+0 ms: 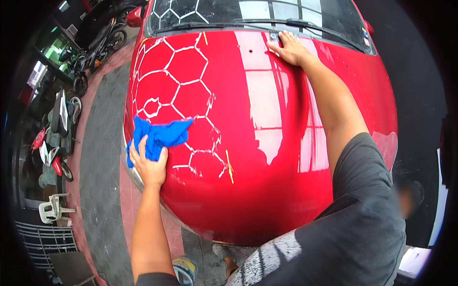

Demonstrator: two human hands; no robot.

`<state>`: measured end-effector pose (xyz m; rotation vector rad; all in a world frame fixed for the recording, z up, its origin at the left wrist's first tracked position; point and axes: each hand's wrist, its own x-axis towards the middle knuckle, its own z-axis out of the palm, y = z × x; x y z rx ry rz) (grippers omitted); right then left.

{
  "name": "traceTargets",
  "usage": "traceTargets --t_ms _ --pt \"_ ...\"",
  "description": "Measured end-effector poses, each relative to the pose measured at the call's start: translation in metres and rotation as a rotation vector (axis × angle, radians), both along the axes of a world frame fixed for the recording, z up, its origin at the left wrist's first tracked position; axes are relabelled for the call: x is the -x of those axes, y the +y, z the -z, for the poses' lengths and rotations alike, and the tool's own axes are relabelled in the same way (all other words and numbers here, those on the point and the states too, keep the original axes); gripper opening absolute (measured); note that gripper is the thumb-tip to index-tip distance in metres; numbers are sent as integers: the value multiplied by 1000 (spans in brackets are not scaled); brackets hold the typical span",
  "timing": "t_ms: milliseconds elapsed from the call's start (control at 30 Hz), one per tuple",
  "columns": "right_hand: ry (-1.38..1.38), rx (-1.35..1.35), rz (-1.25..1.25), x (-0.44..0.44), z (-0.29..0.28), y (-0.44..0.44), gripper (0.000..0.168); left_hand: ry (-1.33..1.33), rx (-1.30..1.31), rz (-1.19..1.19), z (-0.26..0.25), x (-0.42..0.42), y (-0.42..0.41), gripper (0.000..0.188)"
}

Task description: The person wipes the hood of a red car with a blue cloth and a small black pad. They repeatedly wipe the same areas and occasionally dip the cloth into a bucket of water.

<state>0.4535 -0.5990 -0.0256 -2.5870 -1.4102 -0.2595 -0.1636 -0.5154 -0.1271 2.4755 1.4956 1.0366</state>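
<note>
My left hand (pixel 150 168) presses a crumpled blue cloth (pixel 161 137) onto the left side of a glossy red car hood (pixel 229 136). Its fingers and thumb are bent around the near part of the cloth. Farther off, my right hand (pixel 291 50) lies palm down on the hood's rear edge, fingers apart, holding nothing. A small dark item (pixel 274 37) shows beside its fingers; I cannot tell what it is. White hexagonal light reflections (pixel 179 83) run across the hood's left half. A thin yellow streak (pixel 229 167) shows near the hood's front.
Wiper arms (pixel 297 23) lie along the windshield (pixel 222 12) behind the hood. By my feet stands a bucket (pixel 185 270). Parked motorcycles (pixel 61 114), a white plastic chair (pixel 53 211) and a metal rack (pixel 46 236) line the left side. A blurred patch (pixel 408 198) sits beside my right shoulder.
</note>
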Motion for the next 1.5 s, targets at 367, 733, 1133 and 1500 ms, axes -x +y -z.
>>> traceTargets --t_ms 367,733,1133,1500 --pt "70 27 -138 355 72 -335 104 34 -76 -88 7 12 7 79" --pt "150 90 -159 375 69 -359 101 -3 -39 -68 9 0 1 78" --pt "-13 58 -67 43 -9 11 112 11 -41 4 3 3 -1 76" --pt "14 -36 -167 266 46 -228 97 21 -41 -66 5 5 0 76"
